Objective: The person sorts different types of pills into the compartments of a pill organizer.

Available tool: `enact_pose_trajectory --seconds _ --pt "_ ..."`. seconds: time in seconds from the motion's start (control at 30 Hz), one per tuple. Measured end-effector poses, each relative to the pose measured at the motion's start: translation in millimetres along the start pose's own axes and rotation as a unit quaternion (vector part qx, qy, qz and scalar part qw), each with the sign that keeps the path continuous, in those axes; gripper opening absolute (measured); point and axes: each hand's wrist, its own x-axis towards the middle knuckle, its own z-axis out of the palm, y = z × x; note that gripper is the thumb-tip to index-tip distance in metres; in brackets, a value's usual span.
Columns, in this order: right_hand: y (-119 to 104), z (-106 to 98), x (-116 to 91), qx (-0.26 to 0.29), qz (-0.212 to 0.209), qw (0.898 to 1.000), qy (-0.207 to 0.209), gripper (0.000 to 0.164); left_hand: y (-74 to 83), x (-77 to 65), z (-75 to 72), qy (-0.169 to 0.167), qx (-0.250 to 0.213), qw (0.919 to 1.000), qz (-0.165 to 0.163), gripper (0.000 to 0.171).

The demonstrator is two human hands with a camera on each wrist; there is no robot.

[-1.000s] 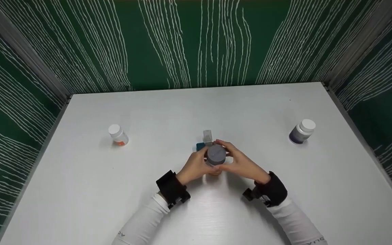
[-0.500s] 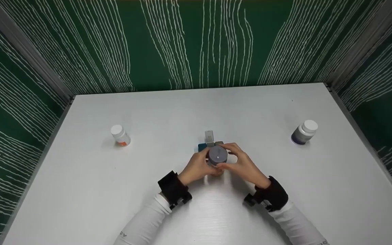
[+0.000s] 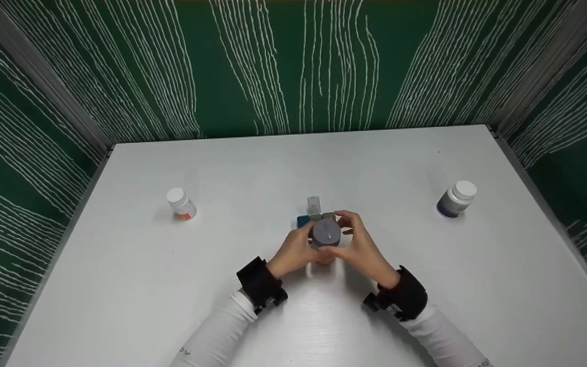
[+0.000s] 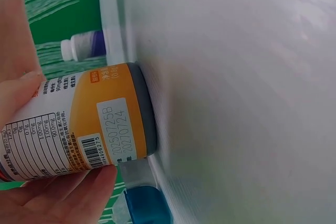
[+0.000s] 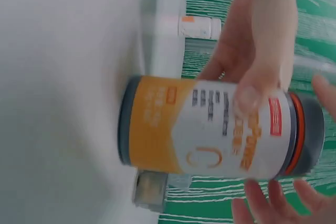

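Note:
A supplement bottle (image 5: 207,129) with a white and orange label stands upright at the middle of the table, its dark base down. Its grey lid (image 3: 326,232) faces up, with an orange ring below it in the right wrist view. My left hand (image 3: 293,252) grips the bottle's body, thumb on one side and fingers on the other. My right hand (image 3: 364,252) is spread around the lid; its fingers (image 5: 275,203) sit slightly off the bottle in the right wrist view. Just behind the bottle lies a small compartment box with a teal part (image 3: 302,220) and a raised clear flap (image 3: 314,205).
A small white bottle (image 3: 181,204) with an orange mark stands on the left of the white table (image 3: 120,285). At the right is a white-capped bottle (image 3: 456,199) with a dark purple base. Green walls (image 3: 242,66) with white streaks rise along the back and sides.
My right hand's fingers have shifted around the lid and now stand farther from its far side. My left hand keeps its grip on the bottle. The view has shifted slightly.

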Motion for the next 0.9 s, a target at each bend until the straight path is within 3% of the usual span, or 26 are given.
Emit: enact_pose_trajectory --seconds 0.1,0.17,0.37,0.5,0.57,0.7,0.8,0.9 --pt "-2.2 2.2 0.1 -0.024 -0.014 0.999 0.029 0.071 0.0 0.2 0.6 -0.003 -0.002 1.0 0.007 0.062" --pt "-1.7 -0.9 0.1 -0.018 -0.021 0.999 0.022 0.067 -0.2 0.2 0.9 -0.006 -0.004 0.9999 0.013 0.062" --pt "-0.8 -18.8 -0.5 0.032 -0.038 0.995 -0.09 0.056 -1.0 -0.5 0.2 -0.01 -0.015 0.9998 0.012 0.062" --pt "-12.7 -20.7 -1.8 0.075 -0.017 0.987 -0.144 0.053 -1.6 -0.6 -0.2 -0.013 -0.026 0.9995 0.01 0.063" --pt "-20.6 -16.3 -2.7 0.09 0.008 0.987 -0.135 0.057 -1.9 -0.7 0.0 -0.007 -0.022 0.9996 0.014 0.062" --pt "-28.3 -1.8 -0.6 0.092 0.055 0.993 -0.055 0.063 -2.3 -0.2 1.1 0.007 -0.008 0.9997 0.022 0.062" --pt "-28.5 3.0 1.3 0.088 0.054 0.995 -0.013 0.059 -2.4 0.3 1.5 0.009 -0.004 0.9998 0.02 0.061" --pt "-23.2 -1.0 2.5 0.087 0.03 0.995 -0.029 0.057 -2.1 0.1 0.7 0.008 -0.004 0.9999 0.014 0.061"
